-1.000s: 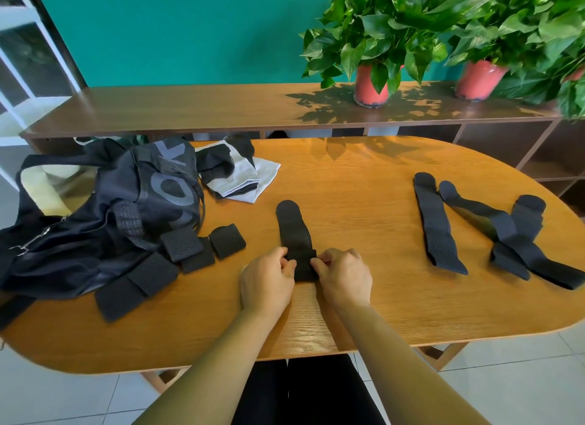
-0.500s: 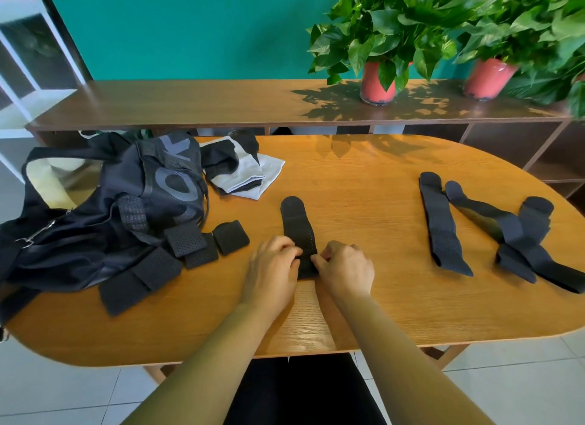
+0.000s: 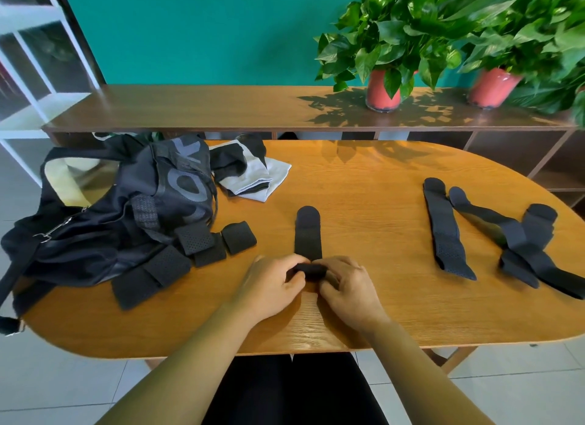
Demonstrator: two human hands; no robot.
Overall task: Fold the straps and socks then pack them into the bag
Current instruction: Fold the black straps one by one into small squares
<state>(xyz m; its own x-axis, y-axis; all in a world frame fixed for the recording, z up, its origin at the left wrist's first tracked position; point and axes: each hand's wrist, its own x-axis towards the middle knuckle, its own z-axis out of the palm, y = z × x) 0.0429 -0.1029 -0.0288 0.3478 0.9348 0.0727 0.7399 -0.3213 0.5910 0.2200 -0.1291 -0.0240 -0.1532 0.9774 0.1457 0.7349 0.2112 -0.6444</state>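
wooden table [image 3: 380, 203], strap [image 3: 308, 234] (near end rolled) pinched by both hands

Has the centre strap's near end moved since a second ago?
Yes. Flat before, the strap now has its near end rolled between the left hand and right hand, turned away from the near edge of the table.

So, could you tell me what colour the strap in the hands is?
The strap is black; the head view shows it.
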